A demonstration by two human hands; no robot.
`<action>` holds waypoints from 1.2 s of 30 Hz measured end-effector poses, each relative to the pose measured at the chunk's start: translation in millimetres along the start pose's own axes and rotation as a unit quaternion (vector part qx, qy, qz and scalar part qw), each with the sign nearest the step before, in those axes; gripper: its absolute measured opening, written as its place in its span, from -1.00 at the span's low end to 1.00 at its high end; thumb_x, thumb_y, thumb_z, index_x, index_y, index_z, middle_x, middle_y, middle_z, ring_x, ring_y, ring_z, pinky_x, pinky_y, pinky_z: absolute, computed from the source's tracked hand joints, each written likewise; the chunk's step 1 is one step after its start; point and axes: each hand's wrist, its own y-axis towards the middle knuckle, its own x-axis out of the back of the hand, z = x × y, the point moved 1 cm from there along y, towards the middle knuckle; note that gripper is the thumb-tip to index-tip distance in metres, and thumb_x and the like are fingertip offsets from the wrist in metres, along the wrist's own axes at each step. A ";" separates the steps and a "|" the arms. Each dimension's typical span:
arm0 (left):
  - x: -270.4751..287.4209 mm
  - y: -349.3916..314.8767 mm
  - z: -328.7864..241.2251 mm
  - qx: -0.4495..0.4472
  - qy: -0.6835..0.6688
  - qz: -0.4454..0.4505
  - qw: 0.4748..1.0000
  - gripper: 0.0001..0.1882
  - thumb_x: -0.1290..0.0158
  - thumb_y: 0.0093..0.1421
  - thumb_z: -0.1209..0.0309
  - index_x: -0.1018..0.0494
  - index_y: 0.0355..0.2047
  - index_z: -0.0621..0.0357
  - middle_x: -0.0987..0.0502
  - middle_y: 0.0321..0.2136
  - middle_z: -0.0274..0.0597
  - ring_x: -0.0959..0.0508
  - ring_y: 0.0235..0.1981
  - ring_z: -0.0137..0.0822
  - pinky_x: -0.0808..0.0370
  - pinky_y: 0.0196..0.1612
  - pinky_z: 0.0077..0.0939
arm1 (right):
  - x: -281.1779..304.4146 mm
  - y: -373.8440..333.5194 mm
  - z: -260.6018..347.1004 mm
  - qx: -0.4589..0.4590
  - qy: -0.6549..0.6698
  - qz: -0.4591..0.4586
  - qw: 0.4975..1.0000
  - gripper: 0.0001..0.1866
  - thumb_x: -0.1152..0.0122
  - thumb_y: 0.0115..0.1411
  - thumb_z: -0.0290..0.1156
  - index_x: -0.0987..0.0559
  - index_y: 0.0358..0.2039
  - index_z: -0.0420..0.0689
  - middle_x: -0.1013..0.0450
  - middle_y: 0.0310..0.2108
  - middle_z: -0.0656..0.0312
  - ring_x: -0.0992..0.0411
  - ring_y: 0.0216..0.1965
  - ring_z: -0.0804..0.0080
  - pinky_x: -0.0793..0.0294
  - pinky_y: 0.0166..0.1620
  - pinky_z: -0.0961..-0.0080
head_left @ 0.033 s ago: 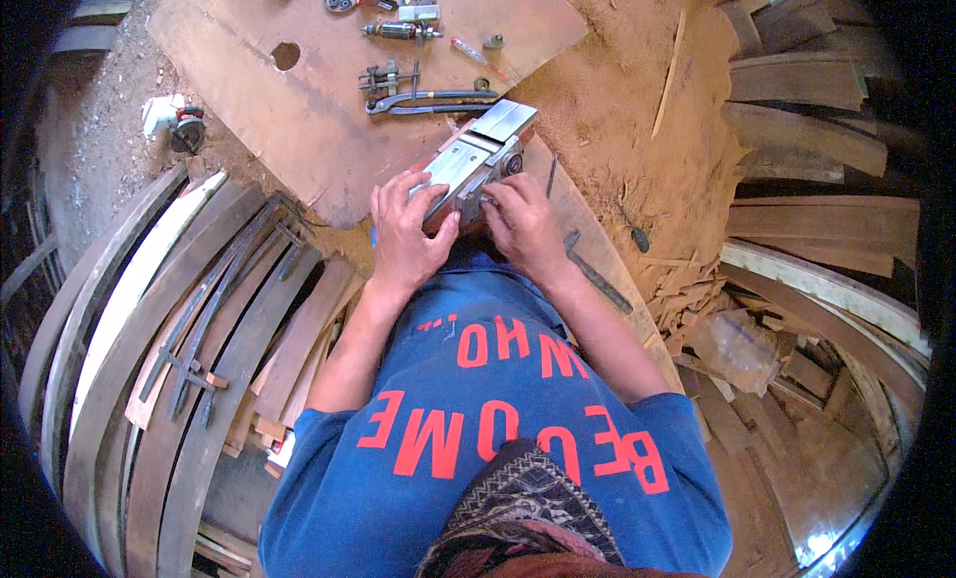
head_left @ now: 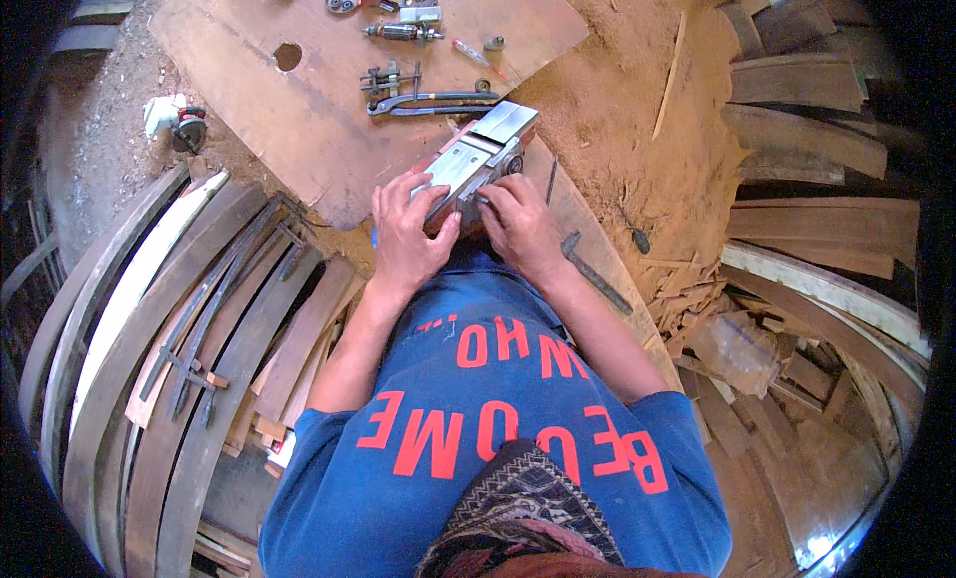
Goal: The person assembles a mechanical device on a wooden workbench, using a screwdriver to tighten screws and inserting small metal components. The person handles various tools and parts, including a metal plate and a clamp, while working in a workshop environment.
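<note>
An electric hand planer (head_left: pixel 460 167) lies in front of me with its flat silver sole facing up and a round dark pulley showing on its right side. My left hand (head_left: pixel 410 225) grips its near left end, fingers over the sole's edge and thumb on the near side. My right hand (head_left: pixel 520 225) is at the planer's right side, below the pulley, with thumb and fingertips pinched together against it. Whatever those fingertips may hold is too small to make out.
Pliers (head_left: pixel 428 106), a motor armature (head_left: pixel 403 31) and a screwdriver (head_left: pixel 472 54) lie on the board (head_left: pixel 229 110) beyond the planer. A hammer (head_left: pixel 597 274) rests at my right. Curved timbers (head_left: pixel 234 329) are stacked at left, with more planks (head_left: pixel 797 135) at right.
My right hand's fingertips have shifted slightly left along the planer's side. The left hand and the planer stay in place.
</note>
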 end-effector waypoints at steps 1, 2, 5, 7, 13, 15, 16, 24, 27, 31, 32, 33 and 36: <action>1.0 0.9 -1.3 0.000 -0.001 0.000 1.000 -0.60 -0.37 0.07 0.32 -0.64 -0.07 0.11 -0.53 0.09 -0.03 -0.45 0.25 0.06 -0.25 0.34 0.18 | -0.1 4.4 5.1 0.013 -0.025 0.001 1.000 -0.75 -0.42 0.14 -0.59 -0.64 -0.15 -0.24 -0.51 -0.24 0.03 -0.52 -0.18 0.02 -0.56 -0.10 0.17; 0.7 1.1 -0.6 -0.003 -0.005 -0.001 1.000 -0.61 -0.37 0.07 0.33 -0.64 -0.08 0.12 -0.53 0.08 -0.03 -0.45 0.24 0.06 -0.26 0.33 0.15 | -2.1 4.8 5.2 0.018 -0.030 -0.003 0.999 -0.76 -0.42 0.14 -0.59 -0.64 -0.16 -0.23 -0.51 -0.24 0.04 -0.52 -0.19 0.02 -0.55 -0.11 0.17; -0.9 2.0 1.2 -0.007 -0.013 -0.003 1.000 -0.64 -0.36 0.07 0.37 -0.64 -0.09 0.13 -0.55 0.05 -0.04 -0.48 0.21 0.05 -0.30 0.31 0.07 | -8.2 5.4 1.5 0.034 -0.056 -0.007 0.998 -0.79 -0.41 0.12 -0.57 -0.63 -0.21 -0.22 -0.50 -0.25 0.06 -0.51 -0.20 0.04 -0.53 -0.14 0.15; -1.7 2.0 0.3 -0.008 -0.012 -0.003 1.000 -0.65 -0.35 0.08 0.40 -0.64 -0.10 0.14 -0.56 0.03 -0.05 -0.49 0.19 0.05 -0.33 0.29 0.02 | -9.4 5.0 -0.1 0.045 -0.084 0.003 0.995 -0.81 -0.40 0.13 -0.56 -0.62 -0.23 -0.21 -0.49 -0.26 0.07 -0.50 -0.22 0.05 -0.51 -0.16 0.14; -4.2 1.9 3.3 -0.014 -0.011 -0.010 1.000 -0.67 -0.34 0.08 0.47 -0.63 -0.11 0.17 -0.57 0.03 -0.04 -0.50 0.17 0.05 -0.37 0.26 -0.02 | -6.2 5.1 7.7 0.053 -0.094 0.012 0.994 -0.81 -0.38 0.14 -0.52 -0.59 -0.23 -0.18 -0.47 -0.27 0.08 -0.47 -0.22 0.05 -0.46 -0.16 0.12; -3.1 3.3 0.9 -0.013 -0.014 -0.011 1.000 -0.68 -0.34 0.08 0.47 -0.63 -0.12 0.17 -0.57 0.02 -0.04 -0.51 0.16 0.05 -0.38 0.25 -0.02 | -9.8 5.2 3.1 0.045 -0.088 0.009 0.995 -0.81 -0.38 0.14 -0.53 -0.57 -0.24 -0.19 -0.45 -0.28 0.07 -0.46 -0.22 0.04 -0.45 -0.16 0.12; -2.6 3.8 0.1 -0.013 -0.016 -0.011 1.000 -0.68 -0.34 0.08 0.47 -0.63 -0.13 0.18 -0.57 0.02 -0.04 -0.51 0.16 0.05 -0.39 0.25 -0.02 | -11.3 6.0 1.5 0.041 -0.086 0.007 0.995 -0.81 -0.37 0.14 -0.53 -0.55 -0.25 -0.19 -0.44 -0.29 0.07 -0.45 -0.22 0.04 -0.45 -0.16 0.12; -4.8 4.5 6.2 0.008 -0.050 0.009 0.999 -0.71 -0.33 0.12 0.50 -0.63 -0.12 0.23 -0.62 0.02 -0.02 -0.56 0.11 0.05 -0.48 0.22 -0.07 | -19.3 10.6 0.5 0.040 -0.103 0.032 0.993 -0.89 -0.20 0.20 -0.49 -0.50 -0.28 -0.19 -0.41 -0.30 -0.01 -0.43 -0.22 -0.02 -0.45 -0.14 0.07; -5.3 0.9 6.7 0.005 -0.055 0.012 0.998 -0.73 -0.32 0.13 0.52 -0.62 -0.14 0.25 -0.63 -0.01 -0.02 -0.59 0.07 0.05 -0.51 0.18 -0.11 | -18.4 9.1 2.2 0.036 -0.083 0.036 0.995 -0.87 -0.26 0.19 -0.55 -0.49 -0.28 -0.23 -0.40 -0.31 -0.04 -0.42 -0.21 -0.05 -0.45 -0.12 0.07; -2.7 0.6 4.3 0.008 -0.060 0.012 0.998 -0.72 -0.32 0.13 0.53 -0.63 -0.12 0.25 -0.64 -0.02 -0.01 -0.59 0.05 0.05 -0.52 0.17 -0.11 | -14.4 2.7 2.3 0.018 -0.051 0.023 0.998 -0.86 -0.24 0.18 -0.54 -0.49 -0.26 -0.25 -0.42 -0.30 -0.04 -0.43 -0.20 -0.07 -0.46 -0.10 0.05; -1.8 1.3 3.2 0.003 -0.049 -0.003 0.999 -0.72 -0.32 0.14 0.52 -0.63 -0.12 0.25 -0.64 -0.03 -0.02 -0.60 0.05 0.03 -0.52 0.17 -0.12 | -10.5 0.3 2.8 0.009 -0.037 0.010 0.999 -0.84 -0.27 0.18 -0.53 -0.50 -0.25 -0.25 -0.42 -0.29 -0.04 -0.43 -0.20 -0.07 -0.46 -0.11 0.05; -1.6 1.6 1.5 -0.001 -0.040 -0.016 0.999 -0.72 -0.32 0.14 0.52 -0.62 -0.11 0.25 -0.64 -0.03 -0.02 -0.60 0.06 0.01 -0.52 0.17 -0.13 | -4.3 -2.3 4.3 0.000 -0.023 -0.002 1.000 -0.83 -0.29 0.17 -0.53 -0.51 -0.24 -0.25 -0.42 -0.29 -0.04 -0.43 -0.20 -0.06 -0.46 -0.11 0.05; 3.0 -1.9 -13.0 0.048 -0.092 -0.055 0.993 -0.75 -0.32 0.21 0.48 -0.63 -0.10 0.24 -0.67 -0.08 -0.09 -0.63 0.00 -0.09 -0.54 0.13 -0.20 | 15.4 -4.7 16.4 0.024 -0.018 -0.056 0.998 -0.78 -0.38 0.16 -0.53 -0.54 -0.21 -0.22 -0.46 -0.31 0.02 -0.45 -0.23 -0.01 -0.44 -0.16 0.10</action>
